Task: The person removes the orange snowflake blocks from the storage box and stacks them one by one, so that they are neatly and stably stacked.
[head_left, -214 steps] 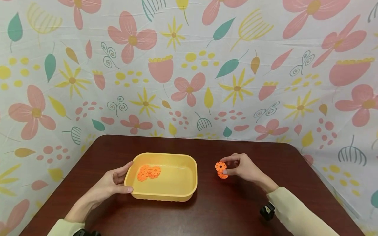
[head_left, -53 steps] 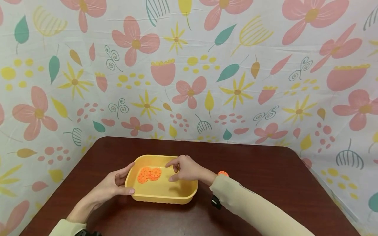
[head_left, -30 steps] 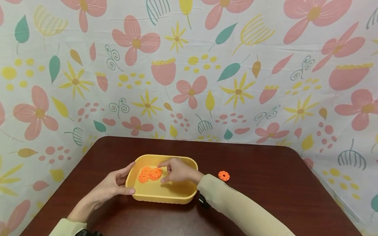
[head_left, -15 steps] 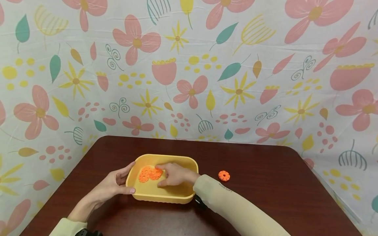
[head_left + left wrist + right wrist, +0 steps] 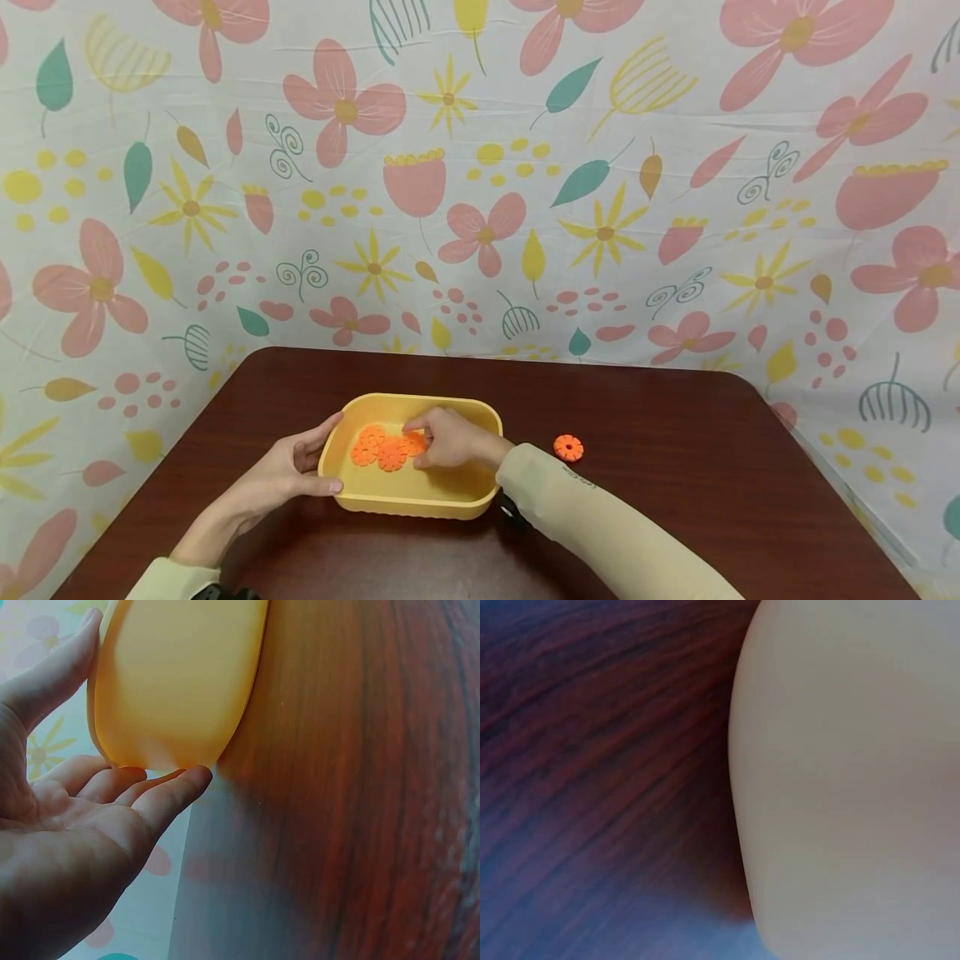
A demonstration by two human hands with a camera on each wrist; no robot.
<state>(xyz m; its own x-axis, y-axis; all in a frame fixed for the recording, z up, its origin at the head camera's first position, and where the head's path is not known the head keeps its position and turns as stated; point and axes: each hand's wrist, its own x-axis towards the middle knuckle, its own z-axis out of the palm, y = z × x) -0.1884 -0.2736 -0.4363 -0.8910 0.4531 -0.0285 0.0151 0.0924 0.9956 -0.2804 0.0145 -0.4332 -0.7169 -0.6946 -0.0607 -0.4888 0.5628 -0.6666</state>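
A yellow plastic tray (image 5: pixel 390 500) stands on the table with several flat, notched orange interlocking discs (image 5: pixel 367 452) in its left half. At the tray's left end, my left hand (image 5: pixel 273 471) holds it between thumb and fingers; the left wrist view shows the fingertips against the end wall. Inside the tray, my right hand (image 5: pixel 450 437) pinches an orange interlocking disc (image 5: pixel 413 445) between thumb and index finger, partly covered by them. Another orange disc (image 5: pixel 568 447) lies on the table right of the tray. In the right wrist view, only the tray's pale outer wall (image 5: pixel 840 780) and the table show.
The dark brown wooden table (image 5: pixel 660 467) has rounded far corners. Behind it hangs a flower-patterned cloth (image 5: pixel 480 167). The right sleeve (image 5: pixel 585 517) crosses over the tray's right rim.
My right hand has left the discs on the table, reached left into the tray, taken hold of a disc and drawn it slightly right. The discs inside are more spread. My left hand stays put.
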